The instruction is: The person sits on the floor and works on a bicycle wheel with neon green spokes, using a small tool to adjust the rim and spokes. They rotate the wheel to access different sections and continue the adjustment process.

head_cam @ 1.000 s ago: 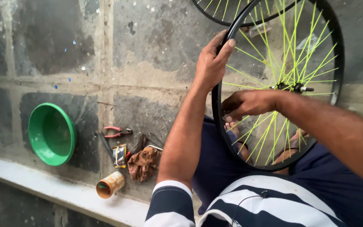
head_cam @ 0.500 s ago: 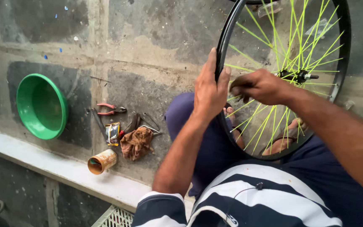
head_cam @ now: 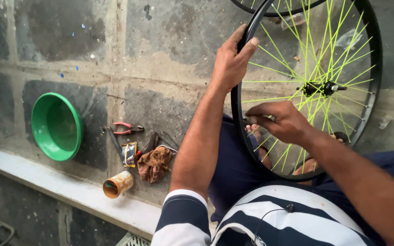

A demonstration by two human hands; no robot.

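Observation:
A black bicycle wheel rim with bright yellow-green spokes and a black hub stands upright over my lap. My left hand grips the rim's upper left edge, thumb on the inside. My right hand is inside the wheel near the rim's left side, fingers pinched on a spoke end; whether a small tool is in it is hidden. My bare foot shows through the spokes.
On the concrete floor to the left lie a green bowl, red-handled pliers, a small packet, a brown rag over some tools and a tipped rusty can. A pale ledge runs along the lower left. Another wheel's edge shows at the top.
My left hand slid up along the rim to its upper left. My right hand stays pinched at the spokes near the rim. The view shifted slightly.

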